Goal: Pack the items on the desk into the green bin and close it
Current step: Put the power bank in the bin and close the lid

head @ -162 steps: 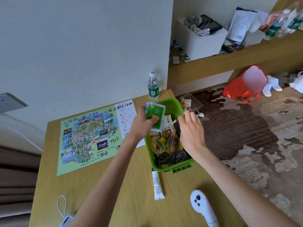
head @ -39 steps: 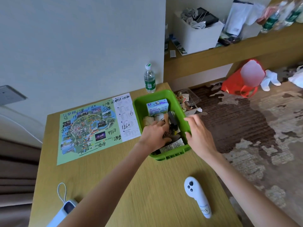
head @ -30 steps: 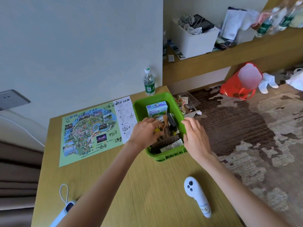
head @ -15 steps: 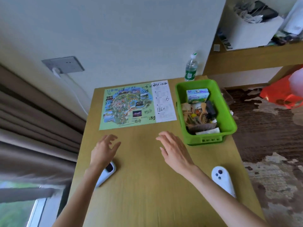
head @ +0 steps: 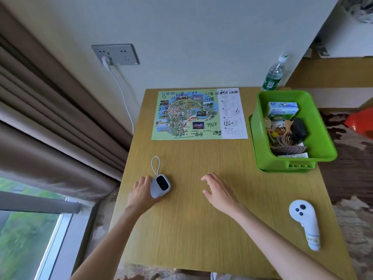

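The green bin (head: 321, 126) stands uncovered at the desk's right edge, filled with a small box, a comb, hair ties and other bits. It appears to sit on its green lid (head: 286, 169). My left hand (head: 141, 194) curls around a small pale-blue device with a dark screen and a white cord loop (head: 160, 185) near the desk's left edge. My right hand (head: 219, 190) hovers over the bare desk middle, fingers spread, holding nothing. A white controller (head: 306, 223) lies at the front right.
A printed map with handwriting (head: 197, 114) lies at the back of the desk. A water bottle (head: 273, 74) stands in the back right corner by the wall. Curtains and a window are on the left, with a wall socket and white cable (head: 116, 55).
Both hands left the bin. My left hand went to the front left and closed around the pale-blue device. The view swung left, showing the curtain and window.
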Tool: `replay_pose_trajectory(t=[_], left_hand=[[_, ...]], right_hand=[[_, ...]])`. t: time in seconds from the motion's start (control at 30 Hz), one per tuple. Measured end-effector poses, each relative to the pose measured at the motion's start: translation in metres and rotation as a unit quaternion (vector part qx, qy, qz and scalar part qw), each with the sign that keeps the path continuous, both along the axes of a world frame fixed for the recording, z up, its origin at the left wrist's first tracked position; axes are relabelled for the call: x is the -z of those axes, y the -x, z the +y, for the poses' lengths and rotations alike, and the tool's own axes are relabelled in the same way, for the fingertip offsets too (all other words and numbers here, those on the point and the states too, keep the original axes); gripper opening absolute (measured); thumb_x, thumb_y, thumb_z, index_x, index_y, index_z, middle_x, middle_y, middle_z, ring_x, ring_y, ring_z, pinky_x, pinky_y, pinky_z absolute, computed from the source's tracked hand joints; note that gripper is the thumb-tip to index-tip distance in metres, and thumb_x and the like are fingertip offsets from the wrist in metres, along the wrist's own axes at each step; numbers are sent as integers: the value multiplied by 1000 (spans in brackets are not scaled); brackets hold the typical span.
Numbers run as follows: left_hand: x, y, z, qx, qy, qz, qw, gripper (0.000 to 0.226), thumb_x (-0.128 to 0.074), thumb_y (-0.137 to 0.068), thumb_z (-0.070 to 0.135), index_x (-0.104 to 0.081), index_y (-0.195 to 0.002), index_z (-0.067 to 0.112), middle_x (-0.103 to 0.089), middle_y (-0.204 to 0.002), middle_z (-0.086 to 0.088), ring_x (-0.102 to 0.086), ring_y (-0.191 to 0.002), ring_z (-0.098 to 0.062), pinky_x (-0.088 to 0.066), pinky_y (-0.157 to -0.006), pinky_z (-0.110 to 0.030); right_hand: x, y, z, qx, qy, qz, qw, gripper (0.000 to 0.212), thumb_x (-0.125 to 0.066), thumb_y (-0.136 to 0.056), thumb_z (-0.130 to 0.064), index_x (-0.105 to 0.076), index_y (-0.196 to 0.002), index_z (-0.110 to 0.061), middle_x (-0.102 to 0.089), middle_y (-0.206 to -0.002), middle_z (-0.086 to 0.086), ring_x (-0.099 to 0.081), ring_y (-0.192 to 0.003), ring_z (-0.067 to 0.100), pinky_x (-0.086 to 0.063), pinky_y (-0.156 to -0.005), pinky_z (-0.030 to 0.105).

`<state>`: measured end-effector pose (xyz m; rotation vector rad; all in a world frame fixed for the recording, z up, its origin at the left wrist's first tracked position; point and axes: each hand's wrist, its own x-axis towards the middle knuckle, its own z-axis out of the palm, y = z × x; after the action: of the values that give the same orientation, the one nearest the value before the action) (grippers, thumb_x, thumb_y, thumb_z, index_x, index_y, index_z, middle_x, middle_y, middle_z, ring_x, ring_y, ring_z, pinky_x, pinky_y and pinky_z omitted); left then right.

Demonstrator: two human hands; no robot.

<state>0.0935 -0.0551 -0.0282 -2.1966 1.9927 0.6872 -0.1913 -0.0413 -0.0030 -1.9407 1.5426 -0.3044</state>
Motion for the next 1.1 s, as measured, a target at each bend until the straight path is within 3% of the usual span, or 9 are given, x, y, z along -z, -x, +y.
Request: replay_pose_trajectory(t=[0.17,0.27,0.43,0.57,0.67,0.77,0.9,1.03,1.1], left_hand=[[-17,10,-15,15,35,42,998,64,-76,-66,48,-44,-113,21,-52,-109,5,-56,-90,-20,-48,-63,-34],[-43,38,-32,66,68,82,992,66,-75,-66,51,-43,-117,22,-51,-110,8,-58,-84,-18,-46,-58,-31],[-99,98,-63,180,132,165,961,71,-76,-66,49,-41,-123,25,-46,-119,9,-59,-92,-19,-52,-62,-36],[-134,152,-81,275,187,198,922,73,-74,-68,48,-41,-128,24,-46,-120,7,-56,-101,-17,-54,-65,-38],[-148,194,-90,306,210,229,900,73,-76,-69,46,-44,-129,21,-47,-119,5,-54,-104,-17,-53,-70,-37],[-152,233,-98,319,190,272,888,73,-78,-71,47,-43,-131,23,-47,-125,7,-52,-112,-16,-52,-77,-41],[-152,272,-112,329,176,305,876,64,-65,-81,56,-42,-131,24,-48,-128,8,-50,-118,-13,-51,-84,-40],[-138,295,-125,292,166,277,900,49,-51,-94,47,-40,-133,19,-48,-131,2,-57,-111,-15,-53,-82,-43],[-128,306,-129,236,131,262,927,47,-49,-96,44,-40,-132,15,-49,-129,-3,-61,-104,-18,-53,-82,-42]], right_hand=[[-7,-1,-11,59,-8,-42,997,31,-56,-96,-24,-51,-125,-13,-53,-127,-3,-58,-105,10,-50,-86,24],[-23,-3,-25,132,-42,-122,983,36,-52,-98,-33,-51,-127,-12,-57,-126,0,-57,-103,9,-45,-85,20],[-70,11,-50,220,-88,-283,929,43,-57,-95,-36,-49,-129,-11,-60,-123,7,-62,-105,22,-55,-87,42],[-107,49,-60,283,-88,-412,862,33,-63,-93,-23,-54,-122,-9,-64,-112,11,-68,-96,20,-60,-69,34],[-125,86,-61,318,-47,-408,855,28,-61,-93,-15,-56,-119,-5,-65,-109,17,-68,-86,23,-59,-58,33],[-135,122,-58,367,4,-395,842,22,-61,-93,-9,-55,-114,-10,-63,-110,17,-67,-89,25,-59,-53,33],[-142,173,-52,441,67,-345,826,24,-59,-92,-11,-54,-113,-20,-60,-111,11,-66,-89,19,-57,-49,29],[-143,215,-58,521,80,-300,795,25,-61,-89,-12,-47,-109,-19,-54,-116,7,-64,-88,18,-60,-52,35],[-140,224,-66,548,82,-280,784,28,-62,-87,-11,-42,-105,-16,-54,-107,3,-64,-89,23,-61,-55,41]])
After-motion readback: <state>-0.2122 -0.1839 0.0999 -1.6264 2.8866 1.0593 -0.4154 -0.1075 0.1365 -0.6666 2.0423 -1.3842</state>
